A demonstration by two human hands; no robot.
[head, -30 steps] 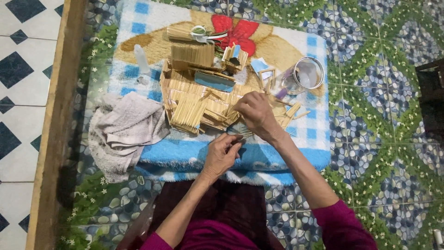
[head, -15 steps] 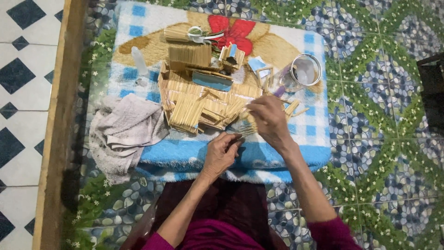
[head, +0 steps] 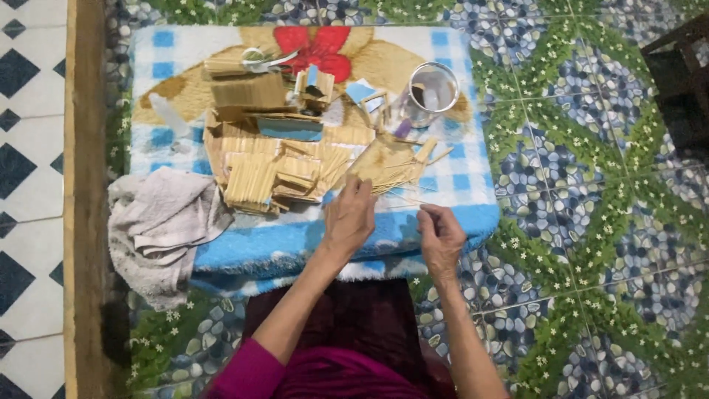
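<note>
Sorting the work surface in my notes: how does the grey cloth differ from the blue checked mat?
The grey cloth is crumpled and plain; the blue checked mat lies flat and patterned. The cloth hangs off the left edge and carries nothing; the mat bears the stick piles. Both are soft fabric.

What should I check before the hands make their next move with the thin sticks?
1. Left hand on the work: ok, it rests at the near edge of the loose thin sticks.
2. Right hand grip: cannot tell, its fingers are pinched together but anything between them is too small to see.
3. Stick stock: ok, stacks of flat wooden sticks lie just left of the left hand.
4. Metal cup: ok, upright behind the loose sticks, apart from both hands.
5. Scissors: ok, at the far side of the blue checked cloth, away from the hands.
6. Grey rag: ok, hanging off the left edge.
</note>
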